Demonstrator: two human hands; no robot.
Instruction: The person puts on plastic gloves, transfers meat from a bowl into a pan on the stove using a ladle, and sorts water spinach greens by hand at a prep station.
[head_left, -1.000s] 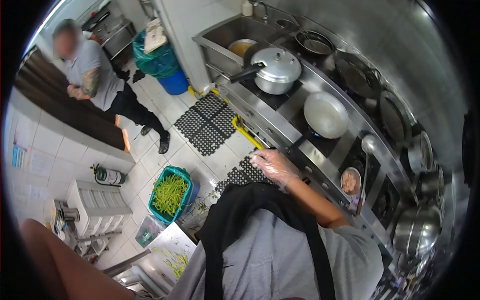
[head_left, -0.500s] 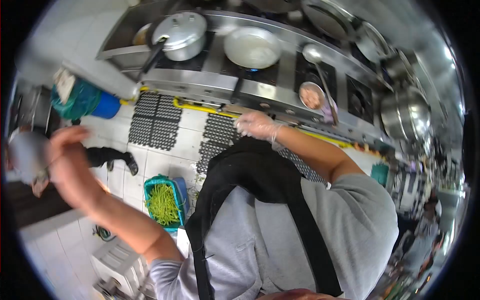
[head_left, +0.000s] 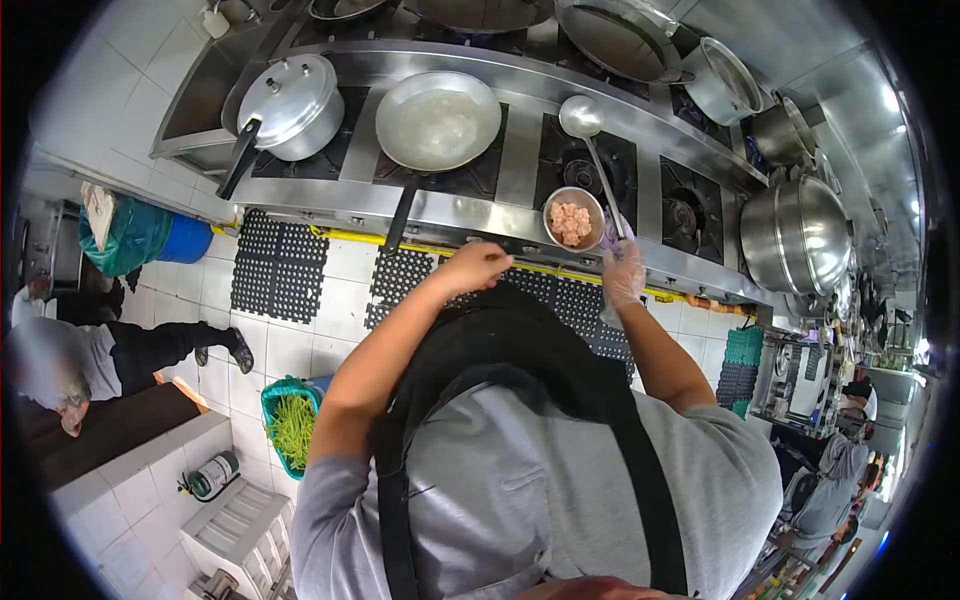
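My bare left hand (head_left: 476, 268) hovers in front of the stove's edge with its fingers curled and nothing visible in them. To its right, my right hand (head_left: 624, 274) wears a clear plastic glove. Its fingers are drawn together at the handle end of a long metal ladle (head_left: 581, 117), beside some thin purple plastic (head_left: 618, 226); which of these it grips is unclear. A small metal bowl of pinkish raw-looking meat (head_left: 570, 222) sits by the ladle handle. Left of that, a frying pan (head_left: 438, 122) with cloudy liquid rests on a burner, its black handle pointing toward me.
A pressure cooker (head_left: 291, 105) stands at the stove's left, and a large steel pot (head_left: 797, 233) at its right. More pans line the back. On the floor are a green-lined bin of green vegetables (head_left: 292, 428) and black mats (head_left: 278, 268). Another person (head_left: 90, 365) is at the left.
My left hand has come from the far left to in front of the stove. My right hand has gone right to the ladle's handle end. The view has shifted.
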